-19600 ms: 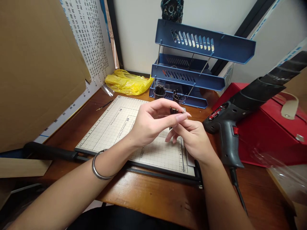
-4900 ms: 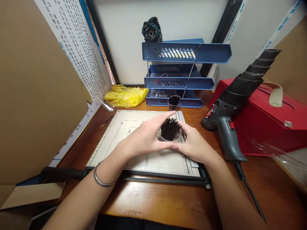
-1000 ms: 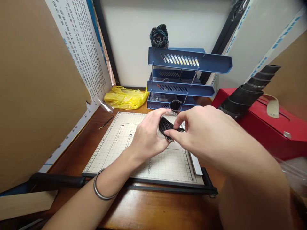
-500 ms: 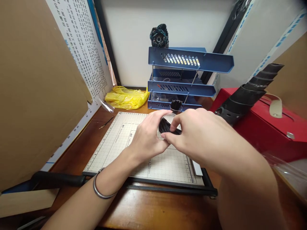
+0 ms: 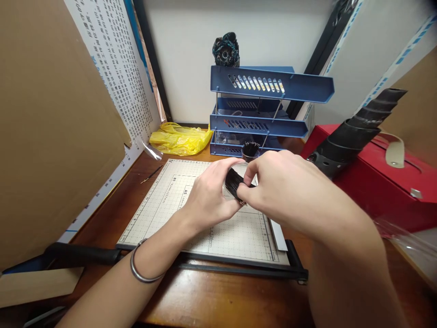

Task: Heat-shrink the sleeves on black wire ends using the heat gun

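Observation:
My left hand (image 5: 206,193) is wrapped round a clear round container (image 5: 242,169), tilted toward me above the cutting board. Thin black wires (image 5: 233,182) lie bunched inside it. At the container's mouth, my right hand (image 5: 287,191) has its thumb and forefinger pinched on some of these wires, whose pale tips show below the thumb. Beneath both hands is the gridded board of a paper trimmer (image 5: 153,218). Just beyond them, a second clear container (image 5: 251,157) holds a dense upright bundle of similar black wires. One loose black wire (image 5: 151,174) with a light tip lies left of the board.
Blue tiered trays (image 5: 259,125) stand at the back, a dark patterned bundle (image 5: 226,50) on top. A yellow plastic bag (image 5: 180,139) lies left of them. On the right are a red box (image 5: 403,173) and a black rolled sheet (image 5: 355,134). The trimmer's black handle (image 5: 85,254) extends left.
My right thumb and forefinger have drawn closer together on the wires. The wires have shifted toward the container's near edge, and their pale tips now show.

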